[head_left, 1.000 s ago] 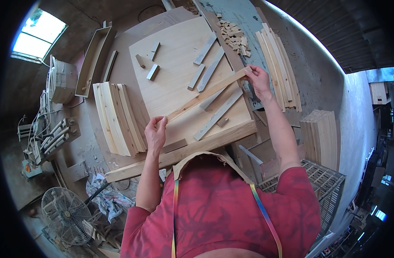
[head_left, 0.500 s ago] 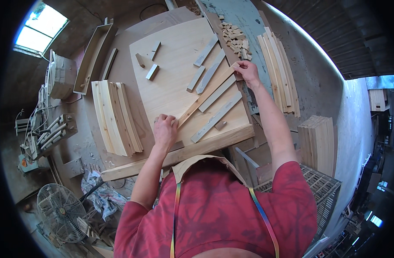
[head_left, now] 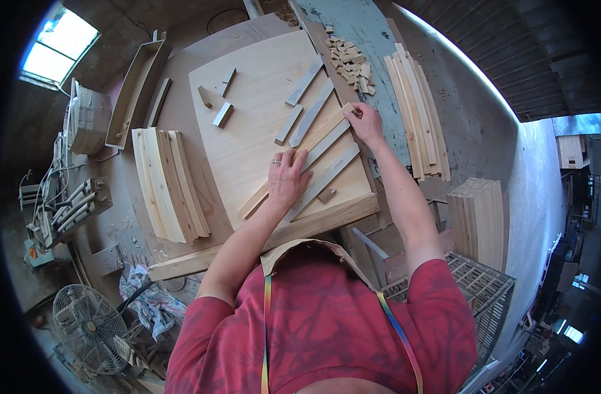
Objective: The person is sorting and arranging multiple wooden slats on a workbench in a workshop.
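A long, narrow wooden strip [head_left: 332, 130] lies slantwise across a pale wooden board [head_left: 244, 144]. My right hand [head_left: 366, 123] pinches its far end between thumb and fingers. Lower down the strip, my left hand [head_left: 286, 178] reaches over it with bent fingers, hiding part of it. Right alongside the strip is a grey-faced bar [head_left: 328, 148], and a second grey bar [head_left: 332, 174] lies nearer me beside a small wooden block [head_left: 326, 196]. Beyond the strip are more grey-faced bars [head_left: 313, 111]. Several short blocks [head_left: 223, 115] stand or lie at the board's far left.
A thick wooden beam [head_left: 313, 226] runs along the near edge. Stacked wooden strips lie left [head_left: 157, 184] and right [head_left: 415, 115], with a heap of offcuts [head_left: 351, 64] at the back. A wire rack [head_left: 484, 289] stands lower right, a fan [head_left: 90, 328] lower left.
My left hand has moved right and farther up along the strip, baring its near end. My right hand still pinches the far end, now a little lower in view.
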Demonstrator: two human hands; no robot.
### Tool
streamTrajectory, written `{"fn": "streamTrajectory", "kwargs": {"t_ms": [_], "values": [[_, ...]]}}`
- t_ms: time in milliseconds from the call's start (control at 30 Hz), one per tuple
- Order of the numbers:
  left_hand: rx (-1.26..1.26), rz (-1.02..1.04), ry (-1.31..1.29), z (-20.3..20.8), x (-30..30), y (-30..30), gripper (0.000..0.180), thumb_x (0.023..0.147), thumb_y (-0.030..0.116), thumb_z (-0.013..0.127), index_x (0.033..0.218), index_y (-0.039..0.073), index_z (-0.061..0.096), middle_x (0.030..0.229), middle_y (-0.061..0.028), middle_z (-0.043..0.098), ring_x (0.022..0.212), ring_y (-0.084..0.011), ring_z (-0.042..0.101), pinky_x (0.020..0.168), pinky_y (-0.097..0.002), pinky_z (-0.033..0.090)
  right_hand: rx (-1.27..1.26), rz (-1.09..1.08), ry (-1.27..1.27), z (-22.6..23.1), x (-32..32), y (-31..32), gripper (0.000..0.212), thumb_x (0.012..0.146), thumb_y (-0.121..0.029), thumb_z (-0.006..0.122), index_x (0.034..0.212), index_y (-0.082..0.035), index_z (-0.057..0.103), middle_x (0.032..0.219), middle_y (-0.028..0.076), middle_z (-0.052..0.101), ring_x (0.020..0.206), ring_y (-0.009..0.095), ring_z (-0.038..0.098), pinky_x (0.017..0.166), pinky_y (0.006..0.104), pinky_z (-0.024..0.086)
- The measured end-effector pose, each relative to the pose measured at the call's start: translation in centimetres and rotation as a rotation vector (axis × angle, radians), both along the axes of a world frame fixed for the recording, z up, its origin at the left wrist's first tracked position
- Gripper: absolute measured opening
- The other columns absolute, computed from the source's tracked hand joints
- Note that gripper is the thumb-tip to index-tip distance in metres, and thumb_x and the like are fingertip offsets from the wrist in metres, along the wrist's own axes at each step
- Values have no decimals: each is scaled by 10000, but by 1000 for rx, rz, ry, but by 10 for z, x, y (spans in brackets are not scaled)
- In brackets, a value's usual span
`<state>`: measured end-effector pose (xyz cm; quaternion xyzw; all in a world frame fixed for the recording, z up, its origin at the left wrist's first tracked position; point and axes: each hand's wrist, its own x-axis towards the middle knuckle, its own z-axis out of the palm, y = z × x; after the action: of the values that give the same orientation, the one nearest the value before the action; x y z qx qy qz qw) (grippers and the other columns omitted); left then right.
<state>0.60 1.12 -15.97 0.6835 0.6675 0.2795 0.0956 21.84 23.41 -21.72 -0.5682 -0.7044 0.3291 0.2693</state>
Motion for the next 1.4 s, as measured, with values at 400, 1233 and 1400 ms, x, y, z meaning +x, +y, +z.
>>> {"fn": "streamTrajectory", "kwargs": {"t_ms": [400,1233,1400], "values": [[31,27,76,-4,1,1,484,795,262,830,1234,124,679,1080,-116,628,985,-323,597,839,-437,512,10,-43,23,0,-4,-11,351,840,-307,813,1076,-54,754,921,130,722,917,289,691,848,402,546],[81,30,54,-28,-45,60,395,831,282,789,1165,85,717,1045,-143,622,977,-333,599,814,-449,502,412,278,-123,52,-35,-196,207,880,-179,764,755,-66,644,804,91,646,853,314,602,783,417,468],[90,59,61,-33,-68,102,376,828,292,788,1137,88,722,1058,-148,626,1007,-338,599,854,-453,497,408,172,-181,42,-69,-159,255,898,-220,749,723,-74,635,773,86,640,825,313,593,763,430,453]]}}
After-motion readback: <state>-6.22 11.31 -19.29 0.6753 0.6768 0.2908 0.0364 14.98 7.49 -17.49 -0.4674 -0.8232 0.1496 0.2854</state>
